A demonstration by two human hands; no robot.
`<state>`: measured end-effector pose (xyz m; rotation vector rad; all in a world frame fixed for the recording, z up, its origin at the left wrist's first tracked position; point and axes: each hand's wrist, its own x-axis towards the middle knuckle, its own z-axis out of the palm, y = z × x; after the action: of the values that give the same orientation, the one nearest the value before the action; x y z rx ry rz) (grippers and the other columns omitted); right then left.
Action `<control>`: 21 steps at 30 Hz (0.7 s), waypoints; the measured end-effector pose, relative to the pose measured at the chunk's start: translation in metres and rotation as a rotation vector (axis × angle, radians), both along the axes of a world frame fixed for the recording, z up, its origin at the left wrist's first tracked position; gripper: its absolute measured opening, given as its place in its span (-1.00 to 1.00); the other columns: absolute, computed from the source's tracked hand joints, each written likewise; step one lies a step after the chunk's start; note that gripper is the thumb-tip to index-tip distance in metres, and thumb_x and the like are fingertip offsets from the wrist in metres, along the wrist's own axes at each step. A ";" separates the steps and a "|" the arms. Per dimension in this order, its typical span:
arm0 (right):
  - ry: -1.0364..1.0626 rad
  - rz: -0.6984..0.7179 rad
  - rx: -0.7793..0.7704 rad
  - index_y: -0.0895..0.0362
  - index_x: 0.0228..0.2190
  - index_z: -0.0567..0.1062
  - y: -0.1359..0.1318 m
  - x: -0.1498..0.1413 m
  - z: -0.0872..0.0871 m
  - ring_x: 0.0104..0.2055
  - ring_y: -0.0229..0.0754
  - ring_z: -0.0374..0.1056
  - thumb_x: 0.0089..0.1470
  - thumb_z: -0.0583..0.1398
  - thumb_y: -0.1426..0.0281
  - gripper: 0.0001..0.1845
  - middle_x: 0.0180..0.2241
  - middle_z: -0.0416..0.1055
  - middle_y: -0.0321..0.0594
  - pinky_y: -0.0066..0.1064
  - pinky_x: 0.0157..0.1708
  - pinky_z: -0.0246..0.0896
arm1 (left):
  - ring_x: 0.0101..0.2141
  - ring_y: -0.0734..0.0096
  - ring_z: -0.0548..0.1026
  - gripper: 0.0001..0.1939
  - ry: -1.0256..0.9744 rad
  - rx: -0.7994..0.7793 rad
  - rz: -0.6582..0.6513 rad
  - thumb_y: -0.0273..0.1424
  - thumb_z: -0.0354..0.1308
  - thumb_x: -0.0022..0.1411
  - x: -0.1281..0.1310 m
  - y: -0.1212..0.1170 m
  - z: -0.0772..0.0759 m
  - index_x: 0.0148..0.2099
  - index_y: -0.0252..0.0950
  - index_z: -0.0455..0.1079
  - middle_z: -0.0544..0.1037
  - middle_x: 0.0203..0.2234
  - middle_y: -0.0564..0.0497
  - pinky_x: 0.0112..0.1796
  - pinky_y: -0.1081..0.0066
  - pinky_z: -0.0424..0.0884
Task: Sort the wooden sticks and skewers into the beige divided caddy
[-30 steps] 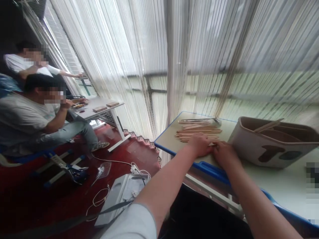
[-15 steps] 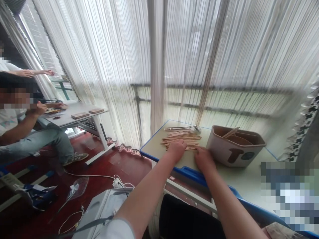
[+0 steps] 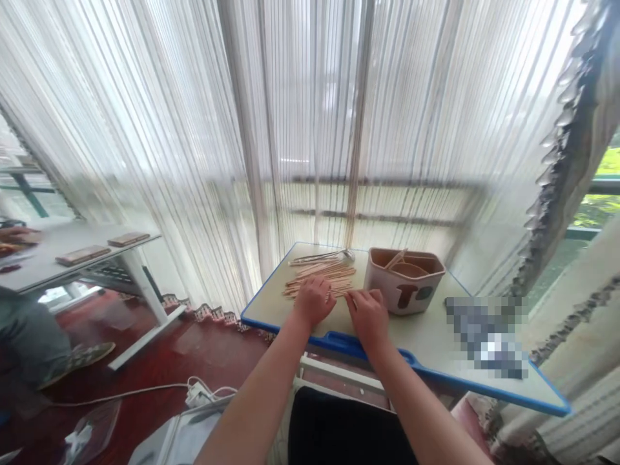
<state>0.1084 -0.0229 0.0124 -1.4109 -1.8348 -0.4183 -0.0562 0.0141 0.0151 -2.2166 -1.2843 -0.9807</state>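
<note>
A loose pile of wooden chopsticks [image 3: 339,270] lies crosswise on a pale, blue-edged table [image 3: 268,303]. My left hand [image 3: 314,300] rests on the near side of the pile, fingers curled over several chopsticks. At their right ends, my right hand [image 3: 369,313] has its thumb and fingers closed together on a chopstick tip. Just beyond the pile are metal utensils, one of them a spoon [image 3: 347,254] with a rounded bowl. Right of my right hand stands a light bin [image 3: 404,294] with a brown inside, a few sticks leaning in it.
A blurred-out object [image 3: 489,342] lies at the table's right side. Sheer curtains [image 3: 310,129] hang behind. To the left, a white table [image 3: 109,258] carries flat wooden pieces, with a person's leg below. A power strip [image 3: 198,392] and cables lie on the red floor.
My view has swung right, so things appear further left. My right hand has come closer to my left, its fingertips now at the chopstick ends.
</note>
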 end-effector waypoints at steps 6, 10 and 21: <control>-0.022 0.290 0.060 0.06 -0.37 0.51 -0.031 0.023 0.035 -0.33 -0.15 0.24 0.15 0.09 0.35 -0.81 -0.47 0.44 -0.21 -0.33 -0.27 0.15 | -0.29 0.23 0.35 -0.87 -0.081 -0.003 -0.085 -0.59 -0.03 0.04 0.005 0.007 -0.004 -0.41 -0.26 0.25 0.37 -0.43 -0.05 -0.24 0.22 0.36; 0.037 0.433 0.067 0.08 -0.41 0.48 -0.045 0.045 0.088 -0.36 -0.20 0.28 0.15 0.10 0.35 -0.82 -0.47 0.41 -0.22 -0.39 -0.31 0.21 | -0.22 0.21 0.37 -0.83 -0.147 0.099 -0.243 -0.52 -0.02 0.11 0.025 0.006 0.009 -0.21 -0.28 0.29 0.39 -0.33 -0.09 -0.19 0.18 0.36; 0.229 0.148 0.368 0.13 -0.46 0.43 -0.019 0.106 0.205 -0.38 -0.24 0.29 0.17 0.04 0.32 -0.75 -0.45 0.42 -0.22 -0.39 -0.32 0.20 | -0.19 0.35 0.40 -0.76 -0.409 0.177 -0.459 -0.38 -0.08 0.32 0.120 0.050 0.073 -0.06 -0.27 0.37 0.45 -0.25 -0.09 -0.14 0.30 0.37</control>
<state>0.2143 -0.0417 0.2176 -1.0215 -1.5693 -0.4696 0.0636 0.0641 0.0877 -2.2886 -0.7932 -1.7193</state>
